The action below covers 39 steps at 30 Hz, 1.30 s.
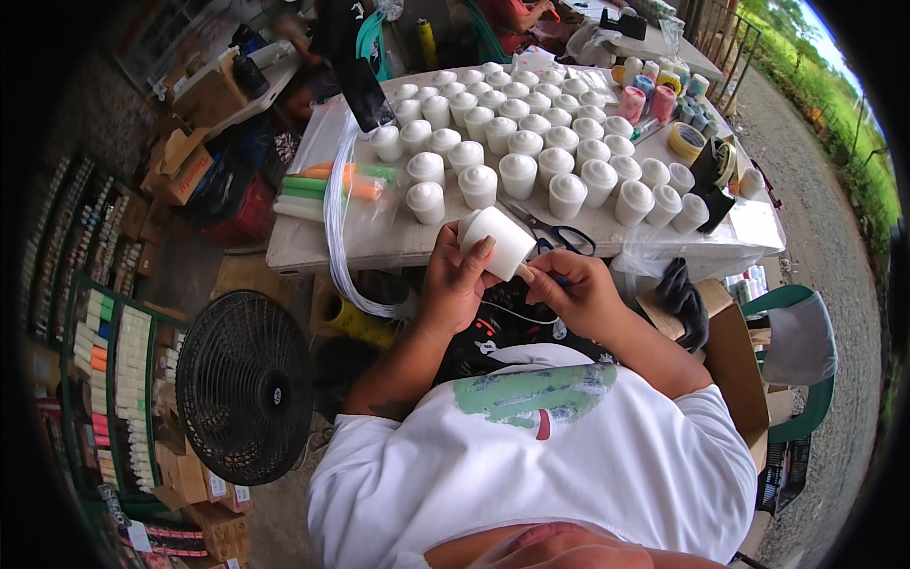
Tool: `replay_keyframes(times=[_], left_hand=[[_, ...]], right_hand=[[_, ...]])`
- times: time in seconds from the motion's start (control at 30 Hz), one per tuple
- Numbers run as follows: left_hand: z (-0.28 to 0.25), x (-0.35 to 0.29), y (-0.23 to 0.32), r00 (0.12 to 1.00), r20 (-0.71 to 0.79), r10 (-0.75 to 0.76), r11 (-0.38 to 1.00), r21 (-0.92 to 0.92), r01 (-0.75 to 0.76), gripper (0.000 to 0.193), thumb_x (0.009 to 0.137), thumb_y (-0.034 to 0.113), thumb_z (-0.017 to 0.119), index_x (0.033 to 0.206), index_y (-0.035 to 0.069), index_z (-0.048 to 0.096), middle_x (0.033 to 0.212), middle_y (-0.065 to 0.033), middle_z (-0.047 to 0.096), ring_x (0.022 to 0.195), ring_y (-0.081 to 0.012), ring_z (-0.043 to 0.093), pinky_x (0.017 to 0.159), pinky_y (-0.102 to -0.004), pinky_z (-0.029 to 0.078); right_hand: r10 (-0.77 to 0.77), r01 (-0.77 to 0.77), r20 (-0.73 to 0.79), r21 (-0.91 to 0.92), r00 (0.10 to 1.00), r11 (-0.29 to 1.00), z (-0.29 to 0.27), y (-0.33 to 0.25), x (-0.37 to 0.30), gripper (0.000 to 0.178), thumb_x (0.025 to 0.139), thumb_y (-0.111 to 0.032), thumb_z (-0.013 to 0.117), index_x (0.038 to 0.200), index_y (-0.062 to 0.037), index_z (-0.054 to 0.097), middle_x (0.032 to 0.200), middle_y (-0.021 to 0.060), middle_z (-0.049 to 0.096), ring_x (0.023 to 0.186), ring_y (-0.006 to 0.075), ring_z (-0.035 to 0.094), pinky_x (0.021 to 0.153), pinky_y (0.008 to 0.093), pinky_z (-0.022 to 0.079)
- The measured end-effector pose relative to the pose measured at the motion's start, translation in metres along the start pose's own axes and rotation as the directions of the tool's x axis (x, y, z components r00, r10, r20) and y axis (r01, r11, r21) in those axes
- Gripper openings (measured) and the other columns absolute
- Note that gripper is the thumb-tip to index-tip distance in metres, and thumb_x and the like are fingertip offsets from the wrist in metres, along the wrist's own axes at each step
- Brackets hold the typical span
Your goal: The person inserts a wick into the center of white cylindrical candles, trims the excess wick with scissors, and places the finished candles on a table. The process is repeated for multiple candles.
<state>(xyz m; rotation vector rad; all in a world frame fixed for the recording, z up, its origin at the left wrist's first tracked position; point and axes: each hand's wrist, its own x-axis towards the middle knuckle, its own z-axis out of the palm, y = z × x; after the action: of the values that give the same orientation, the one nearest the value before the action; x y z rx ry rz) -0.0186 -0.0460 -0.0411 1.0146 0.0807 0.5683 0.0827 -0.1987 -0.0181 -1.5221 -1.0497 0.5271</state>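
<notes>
My left hand [453, 280] is wrapped round a white candle [504, 245], tilted on its side, its flat end toward my right hand. Closed at that flat end is my right hand [573, 286], thumb and fingers pinched together; what lies between them is too small to make out. A thin white cord [519, 314] curves below the hands, in front of my lap. Just beyond, on the table edge, lie dark-handled scissors [569, 237]. Rows of similar white candles [518, 174] with domed tops stand upright across the table.
A bundle of white cords [337, 213] hangs over the table's left edge, beside green and orange sticks [353, 182] in plastic. Tape rolls [686, 142] and coloured spools [632, 104] stand at right. A black fan [245, 387] is at my left, a cardboard box [737, 375] at my right.
</notes>
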Motion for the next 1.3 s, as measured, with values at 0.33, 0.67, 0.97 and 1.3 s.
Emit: replay_keyframes(times=[0.33,0.67,0.97,1.3], left_hand=[[-0.004,0.009,0.013,0.995,-0.015,0.094,0.996,-0.013,-0.094,0.042,0.091,0.018,0.063,0.123,0.008,0.037,0.116,-0.0095,0.052,0.103,-0.0208,0.059,0.083,-0.0398,0.055],[-0.002,0.001,-0.005,0.996,0.018,0.092,0.993,0.067,-0.093,0.052,0.082,0.003,0.071,0.124,0.004,0.040,0.117,-0.0077,0.051,0.109,-0.0160,0.054,0.092,-0.0309,0.049],[-0.003,0.000,-0.004,0.986,0.050,0.157,0.975,0.153,-0.163,0.059,0.080,0.005,0.074,0.126,0.003,0.037,0.118,-0.0093,0.050,0.110,-0.0179,0.054,0.093,-0.0330,0.048],[0.002,0.001,0.001,0.985,0.058,0.165,0.973,0.157,-0.172,0.058,0.081,0.005,0.073,0.127,0.004,0.038,0.117,-0.0094,0.051,0.108,-0.0180,0.056,0.090,-0.0326,0.050]], right_hand=[[0.022,0.001,-0.058,0.361,0.998,0.932,0.000,0.032,-0.006,0.018,0.089,-0.013,0.066,0.095,0.0001,0.055,0.080,0.0038,0.064,0.071,0.0063,0.059,0.063,0.0218,0.047],[-0.084,0.078,-0.078,-0.079,0.993,0.994,0.000,0.019,-0.002,0.012,0.088,-0.011,0.067,0.093,-0.0004,0.062,0.076,0.0030,0.064,0.069,0.0075,0.061,0.060,0.0232,0.048],[0.023,-0.019,-0.046,0.105,0.999,0.994,-0.001,0.039,-0.013,0.011,0.091,-0.002,0.059,0.101,0.0019,0.059,0.086,0.0071,0.066,0.075,0.0104,0.064,0.065,0.0234,0.052],[-0.085,0.089,-0.058,0.075,0.995,0.993,0.002,0.036,-0.011,0.020,0.087,-0.001,0.063,0.104,0.0006,0.053,0.091,0.0081,0.067,0.083,0.0146,0.067,0.074,0.0262,0.052]])
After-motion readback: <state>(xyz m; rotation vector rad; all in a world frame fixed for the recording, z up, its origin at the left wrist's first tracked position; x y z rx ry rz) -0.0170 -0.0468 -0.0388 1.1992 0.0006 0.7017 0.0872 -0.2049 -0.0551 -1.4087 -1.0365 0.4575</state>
